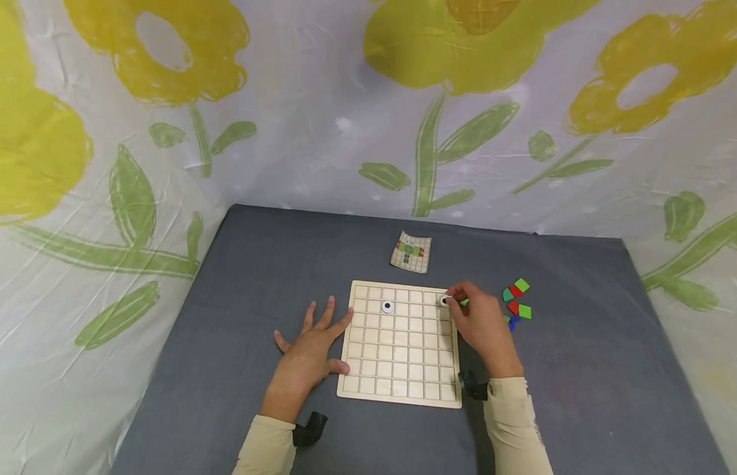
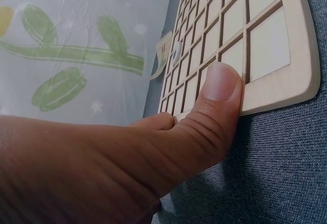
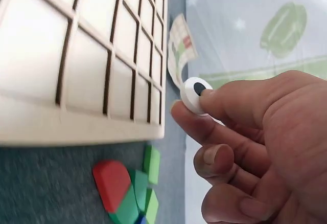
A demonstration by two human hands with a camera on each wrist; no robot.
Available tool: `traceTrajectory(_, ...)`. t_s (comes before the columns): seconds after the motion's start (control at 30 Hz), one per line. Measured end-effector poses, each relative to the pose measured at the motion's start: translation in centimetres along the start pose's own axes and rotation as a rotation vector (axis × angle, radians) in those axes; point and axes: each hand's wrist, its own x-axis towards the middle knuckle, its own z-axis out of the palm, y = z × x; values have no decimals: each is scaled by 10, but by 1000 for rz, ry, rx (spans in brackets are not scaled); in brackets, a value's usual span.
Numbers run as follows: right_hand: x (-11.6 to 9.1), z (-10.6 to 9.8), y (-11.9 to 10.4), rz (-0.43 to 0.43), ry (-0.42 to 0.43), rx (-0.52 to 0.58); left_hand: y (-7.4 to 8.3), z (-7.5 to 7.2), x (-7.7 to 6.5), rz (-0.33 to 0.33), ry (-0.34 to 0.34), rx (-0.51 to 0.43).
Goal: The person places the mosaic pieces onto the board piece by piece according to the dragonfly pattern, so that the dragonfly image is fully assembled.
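Note:
A light wooden grid board [image 1: 400, 389] lies flat on the dark table. One white disc with a black dot [image 1: 388, 307], like an eye, sits in a cell near its upper left. A second white eye disc [image 3: 191, 96] is pinched between thumb and forefinger of my right hand [image 1: 481, 323], raised over the board's top right corner. My left hand [image 1: 305, 359] is spread along the board's left side, with the thumb [image 2: 219, 83] resting on the rim and the other fingers straight.
To the right of the board lie several coloured pieces, among them a light green square [image 1: 525, 311] and a red piece [image 3: 111, 183]. Behind the board is a curled paper card [image 1: 411, 252] with a coloured figure on a grid. Flower-printed cloth [image 1: 309, 145] hangs around the table.

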Motion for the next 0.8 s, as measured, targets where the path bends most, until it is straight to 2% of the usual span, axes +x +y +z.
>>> traceTrajectory(0.3, 2, 17, -19, 10, -10, 23, 0, -1, -1, 6, 1, 4)
traceTrajectory(0.53, 5, 31, -31, -5, -27, -6, 1, -1, -2, 13, 4, 6)
traceTrajectory(0.7, 8, 38, -38, 6, -68, 29, 1, 0, -1, 10, 6, 9)
traceTrajectory(0.8, 10, 43, -41, 8, -64, 49, 0, 0, 0, 7, 6, 12)
